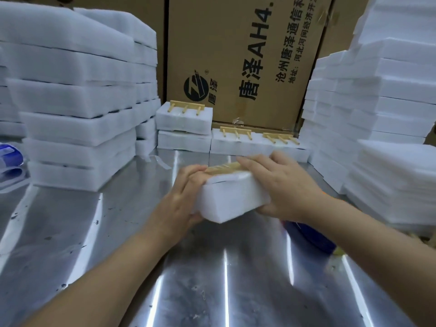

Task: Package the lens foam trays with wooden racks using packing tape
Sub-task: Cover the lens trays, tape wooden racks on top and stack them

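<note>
At the centre of the frame, a person's left hand (181, 197) and right hand (283, 187) clamp the two ends of a white rectangular foam tray block (236, 199). Fingers wrap over the top and thumbs tuck below, apparently to pin the pale wooden peg rack (224, 167) against its upper face for taping. The block sits tilted over the shiny steel table (212, 279), while rack-topped foam packs (184, 119) line the brown printed cardboard carton (236, 55) at upper centre, seemingly kept apart from the loose white foam stacks (70, 102) on either side.
</note>
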